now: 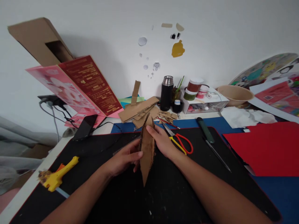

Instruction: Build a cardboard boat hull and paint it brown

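Observation:
Both my hands hold a long, pointed piece of brown cardboard (147, 146) above the black mat (130, 199). Its raised side strips show a corrugated edge, and one tip points down toward me. My left hand (127, 157) grips its left side, with the thumb on the front and the other fingers partly hidden behind. On the upper right side, my right hand (162, 140) pinches it with the thumb on the face. Just right of that hand lie scissors (179, 141) with red and yellow handles.
Cardboard scraps (140, 110) lie behind my hands near a black thermos (167, 93). A knife with a green handle (205, 130) rests at the right, beside red paper (268, 149). A yellow glue gun (56, 177) is at the left, and a phone (86, 127) lies behind it.

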Demonstrator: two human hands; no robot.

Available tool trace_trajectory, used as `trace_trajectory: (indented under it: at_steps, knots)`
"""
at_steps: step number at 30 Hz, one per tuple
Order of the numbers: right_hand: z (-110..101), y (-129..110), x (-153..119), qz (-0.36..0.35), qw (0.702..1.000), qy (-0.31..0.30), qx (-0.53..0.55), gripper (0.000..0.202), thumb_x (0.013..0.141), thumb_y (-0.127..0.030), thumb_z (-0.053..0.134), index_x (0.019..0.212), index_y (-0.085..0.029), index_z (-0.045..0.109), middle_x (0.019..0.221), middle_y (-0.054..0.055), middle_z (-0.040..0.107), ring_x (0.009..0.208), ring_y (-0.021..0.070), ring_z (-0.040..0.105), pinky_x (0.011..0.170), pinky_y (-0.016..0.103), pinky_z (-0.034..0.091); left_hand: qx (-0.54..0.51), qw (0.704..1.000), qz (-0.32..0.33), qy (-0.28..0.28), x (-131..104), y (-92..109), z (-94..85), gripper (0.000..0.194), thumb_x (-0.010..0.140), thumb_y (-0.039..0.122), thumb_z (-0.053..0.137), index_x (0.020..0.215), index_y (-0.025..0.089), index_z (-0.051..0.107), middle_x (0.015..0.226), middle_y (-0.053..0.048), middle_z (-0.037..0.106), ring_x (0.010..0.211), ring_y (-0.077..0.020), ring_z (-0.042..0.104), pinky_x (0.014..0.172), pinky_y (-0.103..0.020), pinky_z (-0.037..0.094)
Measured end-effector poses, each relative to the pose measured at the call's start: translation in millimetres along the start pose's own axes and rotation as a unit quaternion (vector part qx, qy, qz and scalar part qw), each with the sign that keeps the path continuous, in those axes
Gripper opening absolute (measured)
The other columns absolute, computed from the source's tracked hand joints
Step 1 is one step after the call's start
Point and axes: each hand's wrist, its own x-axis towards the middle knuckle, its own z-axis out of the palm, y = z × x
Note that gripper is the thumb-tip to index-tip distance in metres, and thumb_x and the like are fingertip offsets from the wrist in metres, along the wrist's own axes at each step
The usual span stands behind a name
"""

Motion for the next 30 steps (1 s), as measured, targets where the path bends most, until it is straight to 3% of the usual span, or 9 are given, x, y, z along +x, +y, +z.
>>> trace_trajectory:
  at_steps: [3,6,8,11,21,30]
  knots:
    - [2.3,-0.5,-1.7,0.014,1.000,-0.027,-0.003,0.050,0.088,-0.069,0.069,0.102,-0.020,0.069,0.082,0.002,0.068,0.073,0.0186,0.062,0.063,0.029,0.050,-0.025,0.999,0.025,0.034,2.6,-1.4,1.1,0.061,0.085,0.043,0.083,0.138,0.020,0.060,0.086,-0.004,0.070,0.055,-0.0102,0.061,0.042,-0.017,0.045]
    - [5.0,1.5,-3.0,0.050,0.997,-0.054,-0.014,0.050,0.091,-0.069,0.065,0.104,-0.020,0.067,0.069,-0.003,0.058,0.051,0.0127,0.052,0.043,0.024,0.039,-0.043,0.988,0.097,0.110,7.5,-0.8,-1.5,0.051,0.086,0.041,0.082,0.127,0.019,0.064,0.086,-0.004,0.070,0.056,-0.0119,0.065,0.040,-0.017,0.045]
    - [7.8,4.2,-4.4,0.053,0.996,-0.065,-0.030,0.047,0.092,-0.064,0.066,0.109,-0.020,0.066,0.070,-0.004,0.058,0.048,0.0110,0.051,0.039,0.022,0.036,-0.054,0.976,0.141,0.159,10.6,0.3,-4.3,0.046,0.085,0.039,0.083,0.121,0.018,0.065,0.087,-0.004,0.071,0.057,-0.0126,0.066,0.041,-0.017,0.048]
    - [11.6,7.6,-6.9,0.047,0.995,-0.074,-0.056,0.040,0.095,-0.054,0.066,0.116,-0.020,0.066,0.073,-0.003,0.062,0.048,0.0099,0.053,0.039,0.020,0.037,-0.066,0.967,0.155,0.192,13.2,0.4,-7.7,0.045,0.082,0.038,0.086,0.116,0.017,0.066,0.087,-0.004,0.073,0.057,-0.0128,0.067,0.043,-0.019,0.052]
    - [7.5,11.2,-3.5,0.065,0.992,-0.099,-0.036,0.049,0.096,-0.056,0.060,0.123,-0.015,0.067,0.053,-0.006,0.058,0.039,0.0124,0.055,0.035,0.020,0.039,-0.107,0.965,0.151,0.185,14.7,-2.3,-10.8,0.041,0.079,0.035,0.088,0.111,0.014,0.073,0.085,-0.005,0.076,0.058,-0.0147,0.069,0.045,-0.021,0.056]
    - [5.6,3.3,-3.3,0.068,0.990,-0.122,-0.012,0.053,0.094,-0.060,0.061,0.122,-0.015,0.067,0.051,-0.006,0.059,0.039,0.0127,0.058,0.036,0.019,0.041,-0.116,0.971,0.141,0.156,11.0,0.9,-15.4,0.036,0.080,0.033,0.088,0.107,0.011,0.077,0.089,-0.008,0.077,0.065,-0.0154,0.071,0.053,-0.022,0.059]
